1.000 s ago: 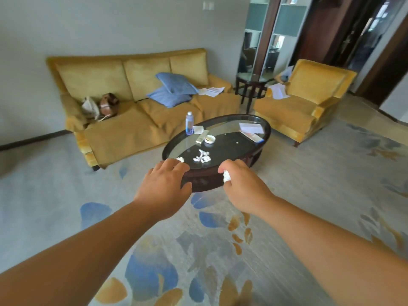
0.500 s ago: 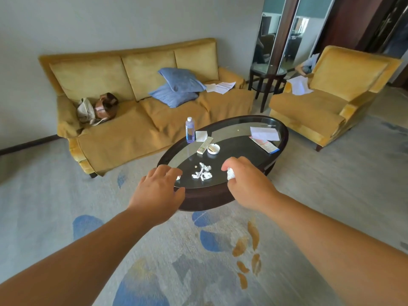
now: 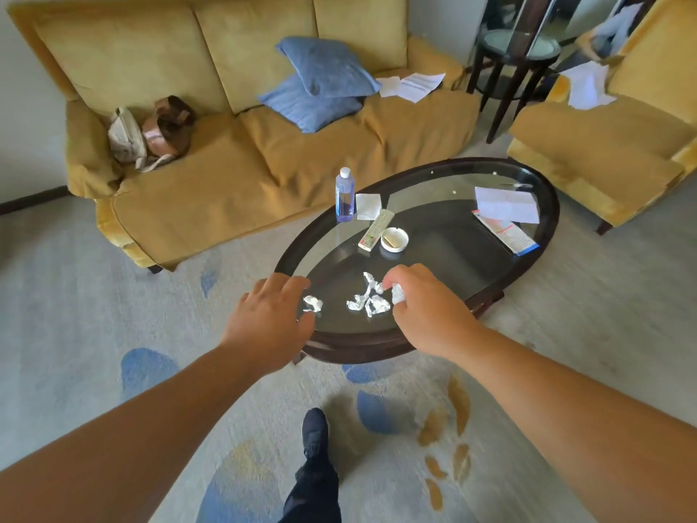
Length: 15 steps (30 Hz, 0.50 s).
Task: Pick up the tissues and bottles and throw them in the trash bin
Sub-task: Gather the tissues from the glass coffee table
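Head view: the left hand is spread, fingers relaxed, holding nothing, above the near rim of the glass coffee table. One crumpled tissue lies just off its fingertips. The right hand is curled round a tissue wad. A tissue cluster lies between the hands, just beside the right. The clear bottle stands upright well beyond the left hand, with the remote control and white ashtray near it.
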### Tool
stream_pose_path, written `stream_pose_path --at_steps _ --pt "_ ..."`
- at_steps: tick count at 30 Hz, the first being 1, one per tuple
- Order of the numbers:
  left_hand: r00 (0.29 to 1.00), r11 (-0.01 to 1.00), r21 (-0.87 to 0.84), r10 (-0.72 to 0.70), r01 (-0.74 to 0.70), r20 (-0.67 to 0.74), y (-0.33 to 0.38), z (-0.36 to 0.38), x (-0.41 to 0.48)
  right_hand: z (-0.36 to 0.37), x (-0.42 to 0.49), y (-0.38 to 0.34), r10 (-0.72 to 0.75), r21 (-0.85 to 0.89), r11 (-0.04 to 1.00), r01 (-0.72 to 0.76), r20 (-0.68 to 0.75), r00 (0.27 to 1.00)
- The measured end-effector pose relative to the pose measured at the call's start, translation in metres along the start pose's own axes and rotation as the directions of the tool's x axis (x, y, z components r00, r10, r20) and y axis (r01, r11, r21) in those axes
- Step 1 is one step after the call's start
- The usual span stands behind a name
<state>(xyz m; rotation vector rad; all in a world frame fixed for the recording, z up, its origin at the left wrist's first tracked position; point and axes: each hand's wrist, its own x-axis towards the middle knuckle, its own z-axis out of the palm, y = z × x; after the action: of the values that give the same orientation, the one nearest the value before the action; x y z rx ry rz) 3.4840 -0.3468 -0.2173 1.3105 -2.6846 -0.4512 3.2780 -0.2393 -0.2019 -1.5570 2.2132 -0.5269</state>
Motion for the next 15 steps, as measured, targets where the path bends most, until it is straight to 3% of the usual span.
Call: stream_pose_path --at_steps 7,15 --pt "0.965 0.999 -0.03 -0.013 0.021 0.263 -0.047 0.079 0.108 0.055 0.115 0.029 0.152 0.033 0.987 -0.156 0.09 0.984" --pt "0.905 0.993 0.02 -0.111 0.112 0.411 -0.101 0.193 0.181 0.139 0.171 0.102 0.237 0.036 0.97 -0.242 0.097 0.967"
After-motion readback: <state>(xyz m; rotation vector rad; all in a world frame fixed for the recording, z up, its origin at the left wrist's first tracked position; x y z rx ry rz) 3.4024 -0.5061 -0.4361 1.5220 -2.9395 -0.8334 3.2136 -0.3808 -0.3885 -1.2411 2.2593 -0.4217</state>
